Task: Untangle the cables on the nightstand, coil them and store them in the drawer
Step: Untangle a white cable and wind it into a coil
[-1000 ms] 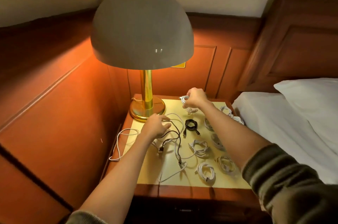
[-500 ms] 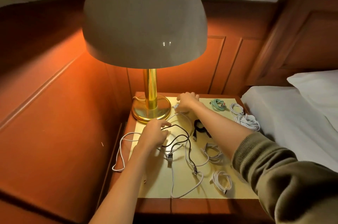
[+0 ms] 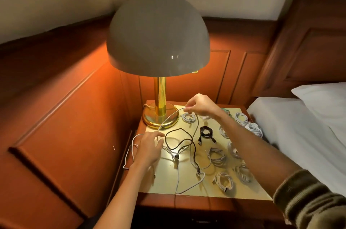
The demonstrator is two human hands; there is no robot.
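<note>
The bed (image 3: 299, 135) fills the right side, its pillow (image 3: 322, 101) well apart from the work. The lamp (image 3: 158, 36) stands at the back left of the counter (image 3: 164, 185), its brass base just behind the cables. The drawer (image 3: 202, 219) below the front edge is dim and looks closed. On the counter's right half lie roughly 9 white coils (image 3: 223, 181), with 1 black coil (image 3: 206, 132) near the middle and 1 green coil (image 3: 225, 110) partly hidden behind the right wrist. The loose tangle (image 3: 177, 157) sits on the left half, between the 2 hands and nearer the left one. The right grip (image 3: 200, 106) is raised over the back of the counter, thumb and curled fingertips pinching a white cable (image 3: 171, 117). From there the cable slopes down and forward-left, its long axis a diagonal, to the left grip (image 3: 149, 146). That hand lies low with fingers nearly straight and spread, pressing on the strands rather than closing round any, as far as shows. Past it a white strand loops off the counter's left edge. A black cable (image 3: 177, 129) curls in open loops just right of the left grip, crossing white strands, with its plug (image 3: 198, 170) toward the front. I judge the coming pull should run up and back along that diagonal while the left grip pins the rest.
</note>
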